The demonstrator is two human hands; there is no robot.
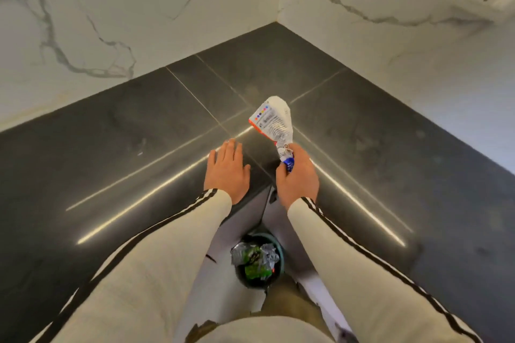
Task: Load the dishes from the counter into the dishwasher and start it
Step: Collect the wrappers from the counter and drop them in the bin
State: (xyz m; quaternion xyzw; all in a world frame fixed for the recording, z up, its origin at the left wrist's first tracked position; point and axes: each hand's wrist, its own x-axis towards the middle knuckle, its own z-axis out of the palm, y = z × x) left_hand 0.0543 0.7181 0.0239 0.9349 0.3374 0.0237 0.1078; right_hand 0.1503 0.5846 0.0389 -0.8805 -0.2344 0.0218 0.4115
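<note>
My right hand [296, 178] is clamped round the twisted neck of a crumpled packet [274, 122], whose long axis points up and away from the bin [281, 256]. The bin sits lower and nearer me, between my forearms. Beyond the bin, my left hand [227, 168] lies flat on the counter [111, 147], fingers straight. No dishes or dishwasher show.
</note>
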